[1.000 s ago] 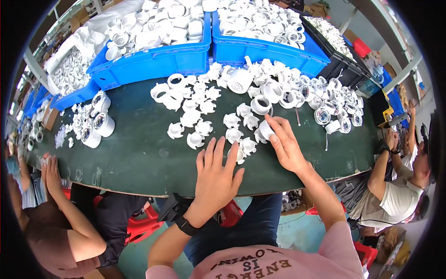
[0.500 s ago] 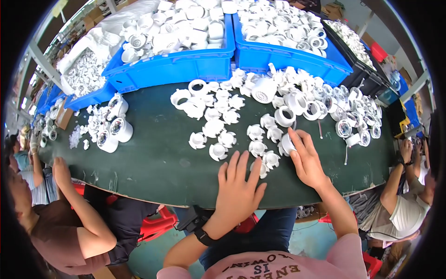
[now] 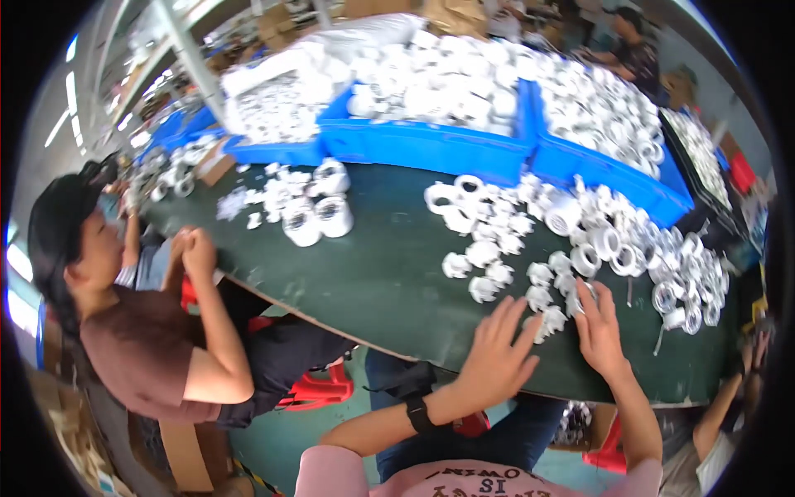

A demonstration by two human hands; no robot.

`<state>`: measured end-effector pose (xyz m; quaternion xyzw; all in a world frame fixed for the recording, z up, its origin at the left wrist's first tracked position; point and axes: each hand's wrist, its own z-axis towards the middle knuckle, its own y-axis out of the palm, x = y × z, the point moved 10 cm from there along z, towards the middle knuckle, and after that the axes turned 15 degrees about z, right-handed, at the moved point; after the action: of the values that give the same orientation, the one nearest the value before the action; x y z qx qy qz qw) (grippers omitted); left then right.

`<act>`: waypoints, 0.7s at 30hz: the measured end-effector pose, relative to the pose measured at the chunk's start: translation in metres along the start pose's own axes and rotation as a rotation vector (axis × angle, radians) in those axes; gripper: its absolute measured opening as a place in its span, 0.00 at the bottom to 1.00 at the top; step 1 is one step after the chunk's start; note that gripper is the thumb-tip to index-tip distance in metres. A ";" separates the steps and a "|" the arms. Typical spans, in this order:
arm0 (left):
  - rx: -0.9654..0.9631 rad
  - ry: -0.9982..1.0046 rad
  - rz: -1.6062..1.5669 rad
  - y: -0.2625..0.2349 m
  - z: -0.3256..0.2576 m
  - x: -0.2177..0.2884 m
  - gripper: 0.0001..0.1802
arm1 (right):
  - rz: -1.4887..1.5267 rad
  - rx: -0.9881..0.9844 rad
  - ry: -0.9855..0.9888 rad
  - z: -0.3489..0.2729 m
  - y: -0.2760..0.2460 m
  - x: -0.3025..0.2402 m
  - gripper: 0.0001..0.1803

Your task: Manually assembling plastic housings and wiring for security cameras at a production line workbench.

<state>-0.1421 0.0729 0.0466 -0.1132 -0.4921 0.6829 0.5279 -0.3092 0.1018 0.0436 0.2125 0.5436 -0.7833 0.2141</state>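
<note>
My left hand (image 3: 499,352) is open, fingers spread, palm down above the near part of the table and beside several white claw-edged plastic pieces (image 3: 550,321). To its right, my right hand (image 3: 604,335) has its thumb and fingers closed around a small white plastic ring (image 3: 589,291), mostly covered by the fingers and blurred. Just beyond that hand lie larger white plastic rings (image 3: 585,261) and more claw-edged pieces (image 3: 483,253).
Blue bins (image 3: 431,147) heaped with white parts line the far side of the green table (image 3: 381,273). Finished-looking white round units (image 3: 333,217) stand at the left. Clear-fronted parts (image 3: 665,296) are piled at the right. A co-worker (image 3: 157,348) sits at my left.
The view has swung left, so everything appears shifted right. My left hand stays spread and my right hand stays at the white pieces. The co-worker's hands at the left are now together.
</note>
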 end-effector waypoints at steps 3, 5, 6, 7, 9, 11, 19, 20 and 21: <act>0.069 -0.027 -0.143 -0.034 -0.023 0.015 0.30 | -0.037 0.006 -0.025 -0.005 -0.003 -0.005 0.24; -0.003 -0.076 -0.411 -0.039 -0.039 0.015 0.28 | -0.005 0.043 0.016 -0.001 -0.013 -0.008 0.23; 0.082 -0.053 -0.402 -0.051 -0.045 0.016 0.26 | 0.028 0.091 -0.001 0.000 -0.022 -0.018 0.23; 0.090 -0.056 -0.397 -0.055 -0.050 0.015 0.26 | 0.062 0.140 -0.018 0.003 -0.030 -0.029 0.23; -0.102 -0.276 -0.782 -0.028 -0.064 -0.002 0.24 | 0.011 0.189 -0.051 0.004 -0.036 -0.046 0.24; -0.114 -0.293 -0.901 -0.017 -0.063 -0.007 0.25 | 0.473 0.169 -0.007 0.006 -0.029 -0.068 0.28; 0.140 -0.762 -1.897 -0.041 -0.057 -0.055 0.33 | 0.672 -0.307 -0.412 0.031 0.060 -0.211 0.22; 0.136 -0.636 -1.906 -0.045 -0.061 -0.064 0.33 | 0.667 -0.302 -0.407 0.041 0.059 -0.201 0.19; 0.146 -0.511 -1.898 -0.049 -0.068 -0.073 0.33 | 0.672 -0.300 -0.415 0.054 0.060 -0.193 0.17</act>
<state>-0.0354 0.0474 0.0257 0.5127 -0.4347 0.0084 0.7403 -0.1229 0.0521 0.1239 0.1821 0.4975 -0.6083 0.5911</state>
